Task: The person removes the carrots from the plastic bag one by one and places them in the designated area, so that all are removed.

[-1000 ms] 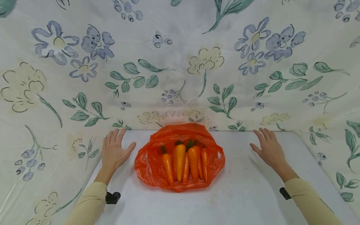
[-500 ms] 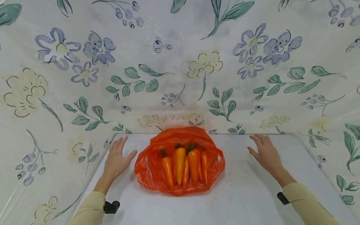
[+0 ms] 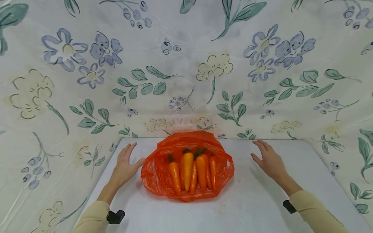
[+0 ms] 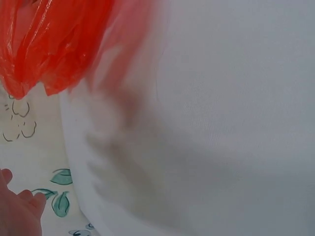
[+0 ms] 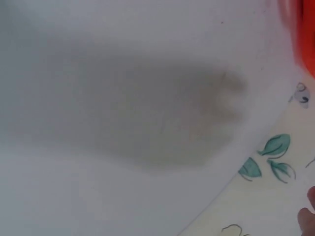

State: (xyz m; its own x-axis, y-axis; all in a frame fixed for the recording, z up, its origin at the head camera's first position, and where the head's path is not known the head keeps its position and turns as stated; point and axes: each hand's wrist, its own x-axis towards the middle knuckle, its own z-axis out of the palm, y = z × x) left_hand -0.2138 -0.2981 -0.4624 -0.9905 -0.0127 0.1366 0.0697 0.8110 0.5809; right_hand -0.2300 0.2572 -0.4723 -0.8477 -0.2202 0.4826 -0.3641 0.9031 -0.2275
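Note:
Several orange carrots with short green tops lie side by side on a red plastic bag, one of them more yellow. The bag is spread flat near the far edge of the white table. My left hand is held beside the bag, its thumb tip right at the bag's left edge in the head view. Its fingers are extended, with nothing held. To the right, my right hand hovers apart from the bag, fingers loosely bent and holding nothing. In the left wrist view the bag fills the upper left corner.
A floral-patterned sheet rises behind the table and hangs at both sides. Each wrist carries a small black strap mount. Shadows of the hands fall on the white tabletop.
Both hands have moved inward toward the bag, the left to the right and the right to the left. The bag and carrots have stayed in place; the head view has tilted slightly.

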